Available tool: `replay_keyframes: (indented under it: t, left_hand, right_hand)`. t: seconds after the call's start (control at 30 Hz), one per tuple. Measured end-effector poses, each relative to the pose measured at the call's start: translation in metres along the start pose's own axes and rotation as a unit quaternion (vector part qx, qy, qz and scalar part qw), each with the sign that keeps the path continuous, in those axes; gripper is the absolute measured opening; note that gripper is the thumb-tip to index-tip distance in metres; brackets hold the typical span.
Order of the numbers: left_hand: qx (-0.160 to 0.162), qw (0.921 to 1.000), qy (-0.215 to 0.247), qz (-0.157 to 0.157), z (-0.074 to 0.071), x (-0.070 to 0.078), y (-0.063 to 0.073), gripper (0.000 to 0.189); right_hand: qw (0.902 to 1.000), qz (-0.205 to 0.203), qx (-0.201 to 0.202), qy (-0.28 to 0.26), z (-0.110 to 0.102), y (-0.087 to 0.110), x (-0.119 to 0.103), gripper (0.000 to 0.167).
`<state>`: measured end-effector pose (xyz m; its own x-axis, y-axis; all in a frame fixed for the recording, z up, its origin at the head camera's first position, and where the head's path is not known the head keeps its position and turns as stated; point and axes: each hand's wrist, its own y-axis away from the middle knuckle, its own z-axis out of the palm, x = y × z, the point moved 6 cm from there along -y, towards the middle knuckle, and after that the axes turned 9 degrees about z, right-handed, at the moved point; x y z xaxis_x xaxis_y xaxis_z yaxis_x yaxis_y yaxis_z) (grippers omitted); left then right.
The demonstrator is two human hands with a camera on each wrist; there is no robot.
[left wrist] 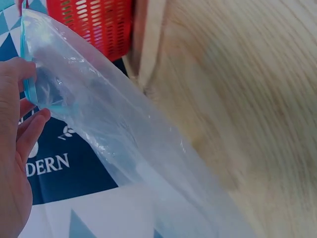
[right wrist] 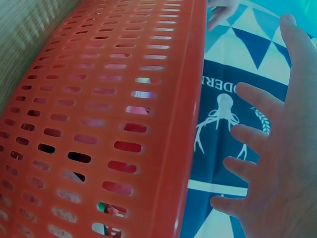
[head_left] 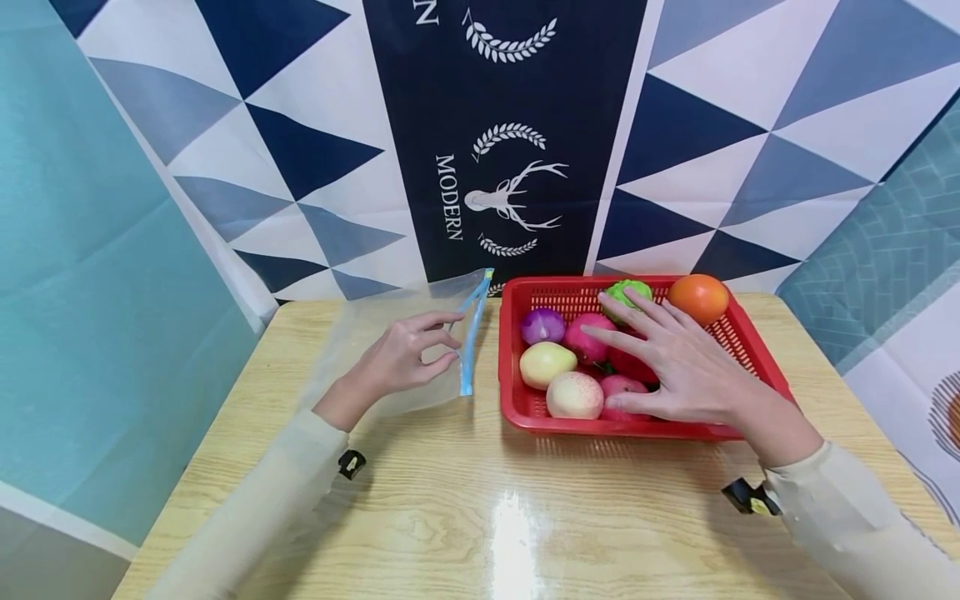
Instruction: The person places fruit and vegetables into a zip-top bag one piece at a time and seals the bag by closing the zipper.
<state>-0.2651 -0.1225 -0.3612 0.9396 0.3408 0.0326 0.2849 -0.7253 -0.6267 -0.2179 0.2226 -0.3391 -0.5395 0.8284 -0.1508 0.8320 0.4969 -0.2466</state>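
A clear zip bag (head_left: 390,333) with a blue zip strip (head_left: 470,350) hangs at the table's back, left of the basket. My left hand (head_left: 405,354) holds it near its mouth, thumb and fingers bent about the edge; the left wrist view shows the film (left wrist: 133,134) trailing away from the fingers. Over the red basket (head_left: 585,427) my right hand (head_left: 675,358) is spread, fingers apart, gripping nothing. Beneath and around it lie a purple onion (head_left: 543,326), a pale yellow pear-like fruit (head_left: 547,365), a peach (head_left: 574,397), pink-red pieces (head_left: 588,337) and a green piece (head_left: 627,298), partly hidden.
An orange-red round tomato-like piece (head_left: 698,299) sits at the basket's back right corner. The wooden table (head_left: 420,517) ends at a patterned cloth (head_left: 322,150) behind. A round patterned item (head_left: 948,412) shows at the right edge.
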Motion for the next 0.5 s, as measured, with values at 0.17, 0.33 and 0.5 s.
replay_keyframes:
  t: [0.17,0.33,0.5]
  left_hand:
    - [0.003,1.0,0.004,0.002,-0.004,0.005,-0.007,0.008]
    - [0.017,0.9998,0.008,0.007,-0.009,0.009,-0.014,0.009]
    - [0.03,0.9994,0.014,0.006,-0.014,0.011,-0.019,0.01]
  right_hand:
    - [1.0,0.005,-0.005,-0.007,0.002,0.001,0.001,0.089]
    - [0.9999,0.004,-0.004,-0.013,0.002,0.0,0.0,0.089]
    - [0.9999,-0.001,-0.003,-0.014,0.002,-0.001,-0.002,0.088]
